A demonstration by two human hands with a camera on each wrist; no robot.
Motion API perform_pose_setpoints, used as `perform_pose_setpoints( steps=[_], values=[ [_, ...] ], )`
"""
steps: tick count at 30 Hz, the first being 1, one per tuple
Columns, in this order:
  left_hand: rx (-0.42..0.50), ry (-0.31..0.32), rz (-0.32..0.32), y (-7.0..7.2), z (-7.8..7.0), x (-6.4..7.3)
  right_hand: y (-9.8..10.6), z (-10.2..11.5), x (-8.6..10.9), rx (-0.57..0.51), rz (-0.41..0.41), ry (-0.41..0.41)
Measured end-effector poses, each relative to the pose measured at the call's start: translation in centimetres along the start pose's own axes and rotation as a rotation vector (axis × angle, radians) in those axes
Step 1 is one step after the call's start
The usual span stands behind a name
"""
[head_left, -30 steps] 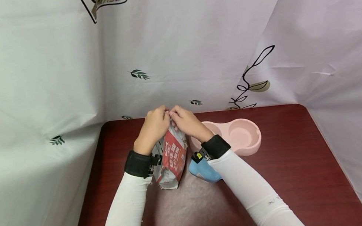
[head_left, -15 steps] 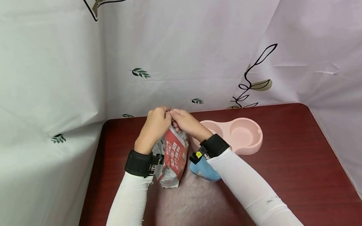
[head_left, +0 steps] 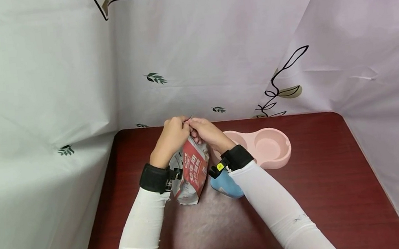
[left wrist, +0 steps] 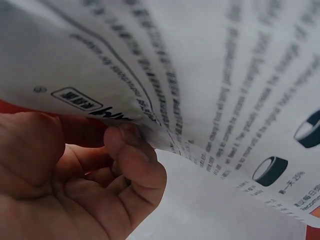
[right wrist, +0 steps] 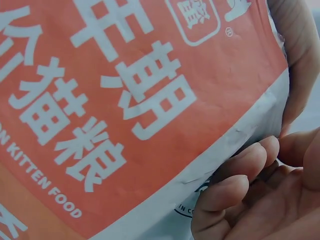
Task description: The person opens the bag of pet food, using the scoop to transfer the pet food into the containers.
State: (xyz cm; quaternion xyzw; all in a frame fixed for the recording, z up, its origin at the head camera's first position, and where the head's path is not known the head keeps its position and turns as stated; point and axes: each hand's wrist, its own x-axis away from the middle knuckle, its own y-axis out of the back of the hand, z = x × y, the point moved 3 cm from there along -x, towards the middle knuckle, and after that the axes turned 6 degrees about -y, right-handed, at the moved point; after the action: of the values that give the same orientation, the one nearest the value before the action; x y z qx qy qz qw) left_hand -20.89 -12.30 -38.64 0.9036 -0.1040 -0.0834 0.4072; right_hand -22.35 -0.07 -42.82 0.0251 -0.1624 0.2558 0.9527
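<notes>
A red and white kitten food bag (head_left: 195,166) stands on the table, its top gathered between both hands. My left hand (head_left: 174,134) pinches the top edge from the left; in the left wrist view its curled fingers (left wrist: 135,160) press against the grey printed back of the bag (left wrist: 200,90). From the right, my right hand (head_left: 205,132) grips the same top edge. Its curled fingers (right wrist: 235,185) lie along the bag's side, by the red front panel (right wrist: 165,100), in the right wrist view. A thin dark strand (head_left: 192,116) pokes up between the fingertips.
A pink double bowl (head_left: 270,148) stands right of the bag, partly behind my right hand. Under my right wrist lies a blue object (head_left: 226,185), partly covered by the sleeve. The dark red table (head_left: 325,192) meets a pale patterned curtain (head_left: 213,49) behind.
The thin strand now shows above the fingertips, where it was not visible a second ago. My right fingers have shifted slightly on the bag's top; the bag stays in place.
</notes>
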Motion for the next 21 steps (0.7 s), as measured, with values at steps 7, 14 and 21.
perform_pose_setpoints(
  steps=[7,14,21],
  values=[
    [0.026,0.010,-0.017,-0.06,0.16,-0.06,-0.23,-0.06,-0.08,-0.130,0.021,-0.047],
    [0.019,0.023,-0.033,-0.19,0.01,-0.14,-0.36,-0.29,-0.16,-0.192,0.040,-0.079],
    [0.014,0.001,-0.054,-0.19,-0.13,-0.06,-0.30,-0.34,-0.02,-0.200,0.055,-0.106]
  ],
)
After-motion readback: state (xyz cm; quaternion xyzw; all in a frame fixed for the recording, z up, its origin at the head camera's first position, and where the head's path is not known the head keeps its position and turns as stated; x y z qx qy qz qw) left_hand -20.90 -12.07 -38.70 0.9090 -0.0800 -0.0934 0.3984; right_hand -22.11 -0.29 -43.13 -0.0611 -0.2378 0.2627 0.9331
